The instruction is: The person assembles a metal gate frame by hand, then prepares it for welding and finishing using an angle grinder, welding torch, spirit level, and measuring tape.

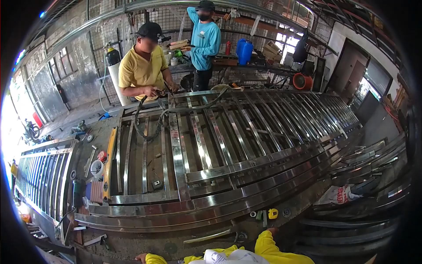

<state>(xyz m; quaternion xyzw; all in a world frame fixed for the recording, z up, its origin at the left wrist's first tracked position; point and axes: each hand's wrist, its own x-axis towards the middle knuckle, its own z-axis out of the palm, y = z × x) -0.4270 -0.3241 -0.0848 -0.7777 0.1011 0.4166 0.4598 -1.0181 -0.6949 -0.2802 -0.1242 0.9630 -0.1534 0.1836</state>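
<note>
A large stainless-steel gate frame [228,167] with several shiny bars lies flat on the workshop floor in front of me. My arms in yellow sleeves show at the bottom edge. Only a small part of my left hand [141,257] peeks out at the lower left, resting low near the floor. My right hand [273,230] is just visible past the sleeve, near the frame's front rail and a yellow tape measure [273,214]. A metal tool [212,236] lies between my hands. Whether either hand holds anything is hidden.
A person in a yellow shirt [140,70] works at the frame's far end with a black hose [147,127]. Another person in a blue shirt [205,39] stands behind. A yellow level [108,160], a second gate panel [44,180], and stacked steel bars [373,176] surround the frame.
</note>
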